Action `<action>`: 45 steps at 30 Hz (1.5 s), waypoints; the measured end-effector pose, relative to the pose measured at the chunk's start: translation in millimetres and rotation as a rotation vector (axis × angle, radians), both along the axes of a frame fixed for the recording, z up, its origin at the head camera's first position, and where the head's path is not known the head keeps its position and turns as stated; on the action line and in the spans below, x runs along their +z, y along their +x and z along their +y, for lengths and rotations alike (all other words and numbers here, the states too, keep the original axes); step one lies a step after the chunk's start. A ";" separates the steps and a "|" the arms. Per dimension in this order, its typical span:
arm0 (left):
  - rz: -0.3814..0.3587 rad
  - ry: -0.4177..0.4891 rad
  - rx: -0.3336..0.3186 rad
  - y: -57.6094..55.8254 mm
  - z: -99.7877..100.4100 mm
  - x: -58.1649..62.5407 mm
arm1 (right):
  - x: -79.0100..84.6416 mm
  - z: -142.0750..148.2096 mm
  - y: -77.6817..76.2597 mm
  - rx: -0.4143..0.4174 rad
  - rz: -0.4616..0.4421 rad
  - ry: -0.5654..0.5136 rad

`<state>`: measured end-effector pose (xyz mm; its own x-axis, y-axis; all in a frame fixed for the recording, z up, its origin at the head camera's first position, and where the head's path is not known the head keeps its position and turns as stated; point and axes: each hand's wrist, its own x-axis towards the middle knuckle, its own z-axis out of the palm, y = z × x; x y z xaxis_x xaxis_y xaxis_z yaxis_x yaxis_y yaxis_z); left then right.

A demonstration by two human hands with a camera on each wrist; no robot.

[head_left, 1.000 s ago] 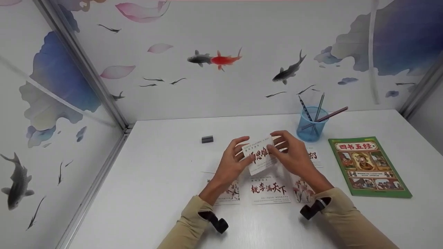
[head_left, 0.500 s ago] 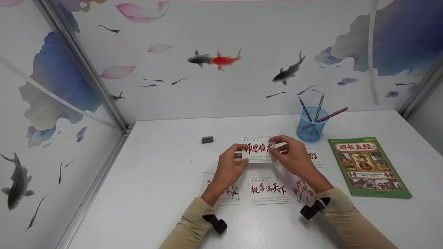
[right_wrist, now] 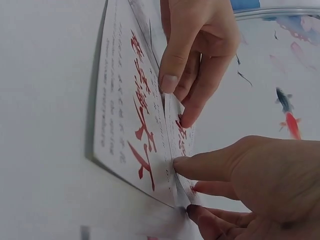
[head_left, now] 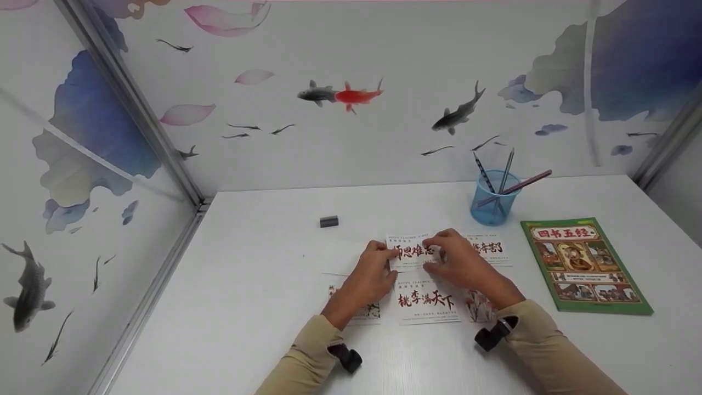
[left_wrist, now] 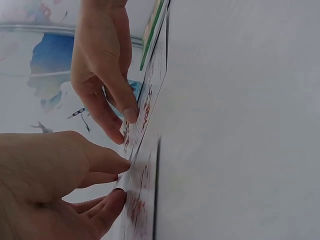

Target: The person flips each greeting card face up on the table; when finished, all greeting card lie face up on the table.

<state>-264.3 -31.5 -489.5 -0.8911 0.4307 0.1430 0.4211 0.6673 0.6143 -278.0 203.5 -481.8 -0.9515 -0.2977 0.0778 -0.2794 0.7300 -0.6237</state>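
A white greeting card with red brush lettering lies flat, or nearly so, in the back row of cards. My left hand holds its left edge between thumb and fingers. At the opposite edge, my right hand pinches it with thumb and forefinger. Just in front is a second lettered card, large in the right wrist view. To the right, partly behind my right hand, lies another lettered card. A blossom card and a pink-flower card are partly covered by my wrists.
A green-bordered book lies on the right of the white table. Behind it stands a blue cup holding several pencils. A small grey block sits at the back, left of centre. A printed wall panel closes the back.
Both hands have lowered the greeting card from a tilted position above the table into the back row, levelling it and shifting it toward me. The other cards stay put.
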 end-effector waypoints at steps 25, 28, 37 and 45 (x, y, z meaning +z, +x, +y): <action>-0.002 0.089 0.152 0.2 -25.9 8.2 | 2.2 -10.6 0.5 0.038 0.075 -0.013; 0.003 0.094 0.213 -0.4 -48.4 8.8 | 3.0 -26.0 1.6 0.080 0.111 -0.047; 0.022 0.075 0.321 12.1 -108.9 1.2 | 1.0 -76.5 -5.1 0.174 0.009 -0.013; -0.032 0.086 0.308 12.0 -117.0 -1.4 | 1.1 -99.1 -22.2 0.183 -0.024 0.109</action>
